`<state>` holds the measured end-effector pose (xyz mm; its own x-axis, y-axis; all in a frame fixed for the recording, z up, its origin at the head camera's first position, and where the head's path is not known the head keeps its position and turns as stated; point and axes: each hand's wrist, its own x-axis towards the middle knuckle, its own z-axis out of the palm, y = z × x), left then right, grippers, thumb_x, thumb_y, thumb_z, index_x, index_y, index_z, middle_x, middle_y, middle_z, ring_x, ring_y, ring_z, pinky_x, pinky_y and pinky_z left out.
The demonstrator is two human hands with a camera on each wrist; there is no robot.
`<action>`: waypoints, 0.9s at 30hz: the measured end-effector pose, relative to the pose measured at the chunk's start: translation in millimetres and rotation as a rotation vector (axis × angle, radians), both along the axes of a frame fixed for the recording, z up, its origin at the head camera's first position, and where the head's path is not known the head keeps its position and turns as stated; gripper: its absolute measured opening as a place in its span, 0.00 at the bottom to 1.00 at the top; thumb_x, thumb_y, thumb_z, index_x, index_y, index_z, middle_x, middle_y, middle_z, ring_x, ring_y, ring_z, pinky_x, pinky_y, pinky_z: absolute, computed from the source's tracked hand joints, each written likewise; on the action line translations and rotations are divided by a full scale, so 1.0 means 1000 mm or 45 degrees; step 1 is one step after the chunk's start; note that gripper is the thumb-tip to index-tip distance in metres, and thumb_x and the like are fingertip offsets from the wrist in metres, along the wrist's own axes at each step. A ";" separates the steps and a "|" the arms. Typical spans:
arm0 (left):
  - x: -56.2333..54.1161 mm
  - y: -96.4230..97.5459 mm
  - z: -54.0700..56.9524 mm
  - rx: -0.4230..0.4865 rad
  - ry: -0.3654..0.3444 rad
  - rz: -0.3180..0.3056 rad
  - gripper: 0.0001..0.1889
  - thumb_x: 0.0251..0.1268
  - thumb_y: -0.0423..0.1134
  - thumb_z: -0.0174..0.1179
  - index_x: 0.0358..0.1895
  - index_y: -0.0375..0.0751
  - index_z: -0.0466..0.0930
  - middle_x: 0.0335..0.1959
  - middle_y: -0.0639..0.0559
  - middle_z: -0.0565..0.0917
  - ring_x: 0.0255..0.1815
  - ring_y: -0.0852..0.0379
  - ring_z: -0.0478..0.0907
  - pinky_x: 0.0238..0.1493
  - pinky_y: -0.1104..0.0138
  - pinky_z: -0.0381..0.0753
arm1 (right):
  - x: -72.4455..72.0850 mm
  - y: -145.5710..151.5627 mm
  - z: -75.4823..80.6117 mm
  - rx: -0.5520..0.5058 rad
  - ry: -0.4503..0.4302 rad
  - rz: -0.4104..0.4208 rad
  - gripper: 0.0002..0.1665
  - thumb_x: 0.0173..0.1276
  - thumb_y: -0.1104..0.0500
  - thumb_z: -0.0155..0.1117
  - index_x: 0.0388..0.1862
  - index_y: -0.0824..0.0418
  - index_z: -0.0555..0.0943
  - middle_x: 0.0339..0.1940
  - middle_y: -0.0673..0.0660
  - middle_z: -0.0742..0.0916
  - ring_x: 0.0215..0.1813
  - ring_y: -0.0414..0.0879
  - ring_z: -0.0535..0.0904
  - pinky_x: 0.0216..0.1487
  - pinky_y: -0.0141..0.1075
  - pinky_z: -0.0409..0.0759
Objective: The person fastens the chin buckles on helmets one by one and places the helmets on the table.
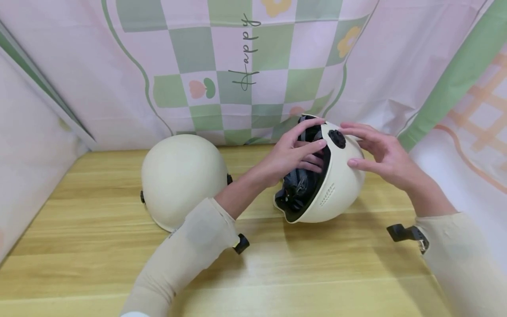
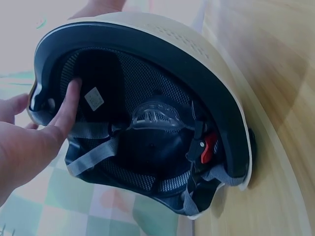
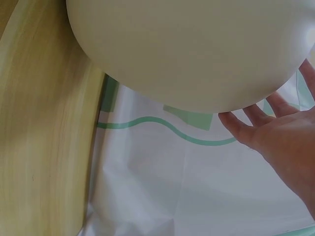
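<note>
On the table's right side a cream helmet (image 1: 343,185) is tipped on its side, its dark lined opening facing left. My left hand (image 1: 295,152) holds its rim, some fingers inside the shell and others at the edge. In the left wrist view, this hand (image 2: 37,135) is beside grey straps (image 2: 93,156), a red buckle piece (image 2: 209,147) and a clear plastic part (image 2: 156,117). My right hand (image 1: 382,154) has its fingers spread, near a round black knob (image 1: 337,138). Its fingertips touch the smooth outer shell (image 3: 192,54) in the right wrist view.
A second cream helmet (image 1: 182,176) stands dome up on the wooden table (image 1: 99,259), left of my left forearm. Behind the table hangs a checkered curtain (image 1: 233,53). Black pieces (image 1: 241,243) stick out at both sleeves.
</note>
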<state>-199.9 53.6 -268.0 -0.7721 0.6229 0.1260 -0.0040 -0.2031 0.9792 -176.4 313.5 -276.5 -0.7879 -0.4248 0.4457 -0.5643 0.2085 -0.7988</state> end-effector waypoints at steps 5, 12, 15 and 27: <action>0.001 0.005 0.001 0.042 -0.012 0.033 0.23 0.82 0.37 0.55 0.74 0.45 0.66 0.47 0.38 0.86 0.33 0.50 0.87 0.43 0.56 0.89 | 0.000 0.000 -0.001 -0.021 0.014 0.027 0.38 0.59 0.83 0.61 0.71 0.71 0.75 0.75 0.58 0.75 0.73 0.43 0.70 0.66 0.25 0.69; 0.004 0.006 0.002 0.055 -0.027 0.070 0.21 0.82 0.34 0.54 0.72 0.43 0.67 0.44 0.37 0.86 0.29 0.51 0.86 0.38 0.57 0.89 | -0.002 0.000 -0.004 -0.041 0.043 0.079 0.39 0.58 0.84 0.60 0.71 0.72 0.74 0.75 0.59 0.74 0.73 0.44 0.70 0.66 0.26 0.69; 0.005 0.007 0.004 0.062 -0.044 0.105 0.20 0.81 0.33 0.55 0.71 0.42 0.69 0.42 0.37 0.86 0.28 0.51 0.86 0.36 0.58 0.89 | -0.002 -0.001 -0.004 -0.033 0.040 0.076 0.39 0.59 0.84 0.60 0.71 0.72 0.74 0.76 0.59 0.74 0.74 0.43 0.70 0.68 0.25 0.68; 0.006 0.009 0.004 0.136 -0.141 0.277 0.19 0.77 0.29 0.56 0.67 0.40 0.74 0.38 0.40 0.86 0.21 0.53 0.83 0.27 0.64 0.87 | -0.005 -0.003 -0.009 -0.069 -0.011 0.063 0.39 0.59 0.85 0.57 0.73 0.72 0.72 0.74 0.56 0.76 0.69 0.44 0.74 0.67 0.26 0.69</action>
